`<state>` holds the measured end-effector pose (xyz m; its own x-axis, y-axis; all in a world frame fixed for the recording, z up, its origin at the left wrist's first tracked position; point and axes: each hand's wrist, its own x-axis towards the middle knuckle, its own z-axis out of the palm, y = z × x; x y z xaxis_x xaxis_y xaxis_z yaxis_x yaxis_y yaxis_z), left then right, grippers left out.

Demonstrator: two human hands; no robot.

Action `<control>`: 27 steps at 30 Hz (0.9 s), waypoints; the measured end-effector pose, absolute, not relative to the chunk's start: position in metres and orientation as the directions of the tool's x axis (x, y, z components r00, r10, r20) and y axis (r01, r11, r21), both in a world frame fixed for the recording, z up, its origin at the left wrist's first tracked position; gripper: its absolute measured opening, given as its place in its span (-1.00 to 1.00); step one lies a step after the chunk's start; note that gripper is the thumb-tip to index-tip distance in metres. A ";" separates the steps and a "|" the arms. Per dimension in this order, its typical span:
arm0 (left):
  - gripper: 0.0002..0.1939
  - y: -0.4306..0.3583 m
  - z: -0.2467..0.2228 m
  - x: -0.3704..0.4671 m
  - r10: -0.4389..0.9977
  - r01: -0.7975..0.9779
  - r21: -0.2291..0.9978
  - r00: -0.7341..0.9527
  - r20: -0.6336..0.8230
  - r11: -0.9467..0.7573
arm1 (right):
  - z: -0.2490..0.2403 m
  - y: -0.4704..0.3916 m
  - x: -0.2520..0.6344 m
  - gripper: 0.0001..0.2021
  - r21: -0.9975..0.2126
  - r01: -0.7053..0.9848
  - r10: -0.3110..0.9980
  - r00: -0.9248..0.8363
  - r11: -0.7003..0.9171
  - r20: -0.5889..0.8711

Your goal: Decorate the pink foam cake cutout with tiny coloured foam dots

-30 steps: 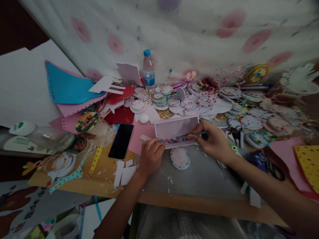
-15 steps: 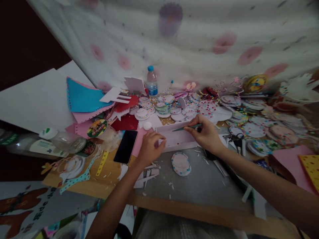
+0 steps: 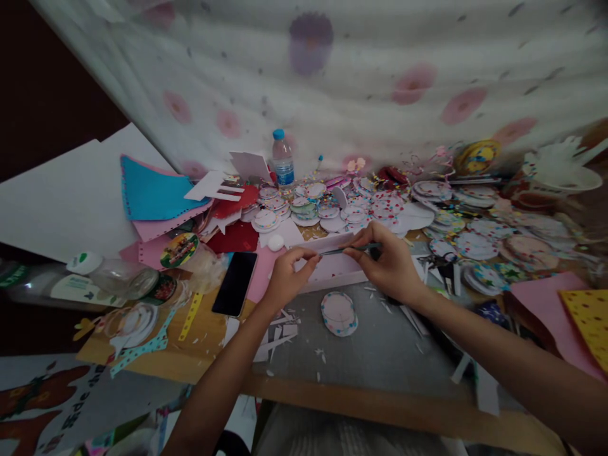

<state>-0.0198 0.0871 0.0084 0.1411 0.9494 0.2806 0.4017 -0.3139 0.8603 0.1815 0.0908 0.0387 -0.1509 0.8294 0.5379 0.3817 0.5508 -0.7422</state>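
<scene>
My right hand (image 3: 392, 266) pinches a pair of dark, slim tweezers (image 3: 338, 249), their tip pointing left. At that tip, the thumb and forefinger of my left hand (image 3: 287, 278) are pressed together; whatever they hold is too small to make out. Both hands hover over a shallow white box (image 3: 332, 278) with a few tiny specks inside. In front of the box, a round white card (image 3: 339, 314) edged with blue and red dots lies on the grey mat (image 3: 380, 354).
Several decorated round cards (image 3: 354, 213) are heaped along the back, by a water bottle (image 3: 284, 161). A phone (image 3: 235, 283) lies left of the box. Paper scraps (image 3: 280, 335) litter the mat. Scissors (image 3: 446, 269) are at right, plastic jars (image 3: 126, 275) at left.
My left thumb and forefinger have closed together and come to the tweezers' tip. The tweezers have shifted slightly left, over the box. The camera view has turned a little.
</scene>
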 end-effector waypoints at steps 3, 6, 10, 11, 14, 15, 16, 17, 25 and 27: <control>-0.86 0.086 0.009 -0.019 0.952 0.391 0.869 0.141 0.271 -0.305 | 0.037 0.089 0.183 -0.81 -0.755 0.375 0.839 -0.153 0.538 0.521; -0.85 0.084 0.009 -0.020 0.957 0.378 0.879 0.140 0.256 -0.290 | 0.036 0.085 0.186 -0.81 -0.777 0.356 0.851 -0.131 0.520 0.509; -0.84 0.081 0.009 -0.020 0.961 0.359 0.892 0.143 0.238 -0.274 | 0.037 0.082 0.192 -0.81 -0.815 0.340 0.877 -0.076 0.470 0.474; -0.84 0.081 0.009 -0.020 0.961 0.354 0.895 0.148 0.234 -0.273 | 0.036 0.082 0.192 -0.81 -0.820 0.341 0.883 -0.073 0.460 0.464; -0.84 0.079 0.010 -0.019 0.960 0.343 0.899 0.164 0.228 -0.272 | 0.034 0.082 0.192 -0.81 -0.830 0.331 0.890 -0.085 0.449 0.447; -0.85 0.078 0.011 -0.019 0.959 0.340 0.900 0.169 0.227 -0.273 | 0.033 0.082 0.192 -0.81 -0.831 0.327 0.890 -0.090 0.450 0.446; -0.85 0.078 0.011 -0.018 0.959 0.339 0.900 0.172 0.227 -0.274 | 0.033 0.082 0.191 -0.81 -0.831 0.328 0.890 -0.094 0.450 0.445; -0.85 0.078 0.011 -0.018 0.958 0.341 0.898 0.175 0.229 -0.277 | 0.033 0.082 0.191 -0.81 -0.829 0.332 0.890 -0.097 0.451 0.445; -0.86 0.077 0.014 -0.018 0.951 0.378 0.876 0.186 0.245 -0.300 | 0.035 0.081 0.190 -0.82 -0.806 0.367 0.881 -0.100 0.464 0.462; -0.86 0.076 0.014 -0.017 0.951 0.377 0.876 0.188 0.245 -0.300 | 0.035 0.081 0.191 -0.82 -0.804 0.372 0.881 -0.103 0.464 0.461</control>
